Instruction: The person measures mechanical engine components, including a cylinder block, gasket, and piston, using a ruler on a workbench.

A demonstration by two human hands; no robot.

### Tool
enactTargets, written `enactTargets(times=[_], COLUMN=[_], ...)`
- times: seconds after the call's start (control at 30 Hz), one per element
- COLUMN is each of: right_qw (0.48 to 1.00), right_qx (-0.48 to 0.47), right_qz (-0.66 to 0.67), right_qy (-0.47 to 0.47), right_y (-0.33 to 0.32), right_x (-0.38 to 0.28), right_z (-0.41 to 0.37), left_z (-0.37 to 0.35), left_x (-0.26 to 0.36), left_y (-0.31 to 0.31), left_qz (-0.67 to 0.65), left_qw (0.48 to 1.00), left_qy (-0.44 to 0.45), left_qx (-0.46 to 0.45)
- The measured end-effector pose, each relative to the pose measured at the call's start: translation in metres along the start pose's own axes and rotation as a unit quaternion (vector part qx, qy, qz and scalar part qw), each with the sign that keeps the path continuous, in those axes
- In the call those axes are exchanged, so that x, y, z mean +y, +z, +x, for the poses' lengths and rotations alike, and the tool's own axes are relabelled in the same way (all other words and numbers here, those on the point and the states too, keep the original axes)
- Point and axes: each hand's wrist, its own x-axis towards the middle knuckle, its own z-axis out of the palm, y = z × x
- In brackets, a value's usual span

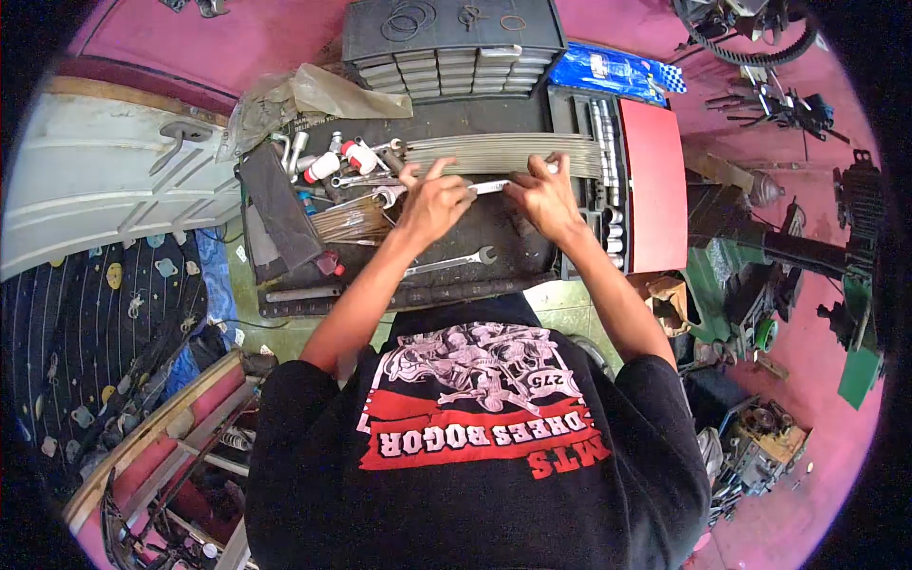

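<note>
A silver spanner (490, 187) lies crosswise between my hands, above the dark work surface. My left hand (436, 203) grips its left part, thumb and fingers closed around it. My right hand (544, 201) pinches the shaft farther right, with the index finger raised near the end. Just beyond both hands lies a bundle of long thin metal rods (503, 150). Closer to my body, another spanner (454, 262) rests on the surface. Left of my left hand are a bunch of thin brownish rods (350, 222) and white bottles with red parts (323, 168).
A grey drawer cabinet (454, 47) stands at the back, beside a blue packet (622, 74). Sockets (611, 180) line a tray on the right, next to a red panel (654, 185). Crumpled plastic (313, 100) lies at the back left. A marked dark strip (408, 296) runs along the front edge.
</note>
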Motion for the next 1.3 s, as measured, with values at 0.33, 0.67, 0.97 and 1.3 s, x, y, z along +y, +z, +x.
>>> enactTargets(times=[0.33,0.67,0.97,1.3], right_qw=[0.998,0.993,0.995,0.992], right_qx=[-0.047,-0.012,-0.070,-0.104], right_qz=[0.027,0.078,0.042,0.040], right_qy=[0.043,0.085,0.059,0.054], right_y=[0.014,0.015,0.018,0.046], right_x=[-0.004,-0.001,0.013,0.016], right_z=[-0.085,-0.105,-0.057,-0.054], left_z=[-0.031,-0.030,0.002,0.012], left_x=[0.050,0.078,0.093,0.104], left_y=[0.052,0.066,0.073,0.085], left_qz=[-0.051,-0.060,0.006,0.059], left_qw=[0.998,0.996,0.990,0.971], left_qy=[0.005,-0.056,-0.139,-0.228], left_qx=[-0.026,-0.016,-0.039,-0.050])
